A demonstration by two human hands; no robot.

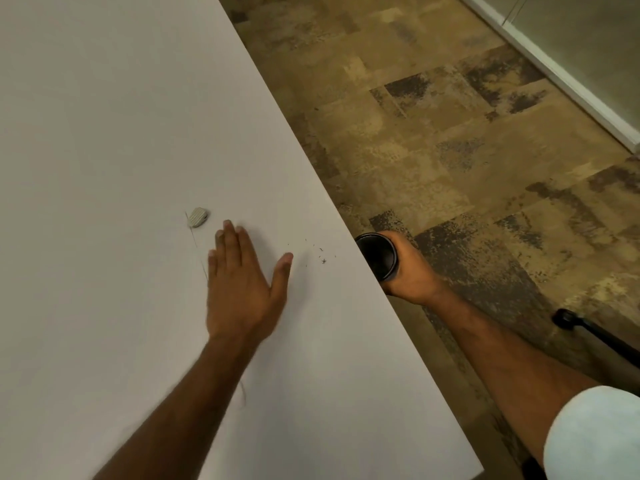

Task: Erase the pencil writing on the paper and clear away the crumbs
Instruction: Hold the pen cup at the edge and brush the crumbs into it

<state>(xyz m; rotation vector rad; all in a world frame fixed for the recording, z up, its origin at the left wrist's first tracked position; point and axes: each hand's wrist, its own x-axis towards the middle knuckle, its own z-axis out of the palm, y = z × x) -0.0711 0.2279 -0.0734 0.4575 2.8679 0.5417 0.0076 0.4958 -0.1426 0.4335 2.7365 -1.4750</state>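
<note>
1. Left hand [239,282]: released, lying flat on the white table [104,116], palm down, fingers straight and close together, thumb spread wide to the side.
2. Eraser [198,217]: small, grey and ribbed, on the table just beyond the left fingertips and apart from them.
3. Thin dark line [197,244]: runs from the eraser towards the little-finger side of the left hand. It cannot be told whether it is a paper's edge, as white lies on white.
4. Crumbs [322,256]: dark specks scattered on the table past the left thumb, between it and the table's edge.
5. Right hand [412,271]: grasping a black cup [377,254] from its far side.
6. Black cup: mouth open, held against the table's edge, just beyond the crumbs.
7. Floor [450,133]: mottled brown tiles behind the right hand.
</note>
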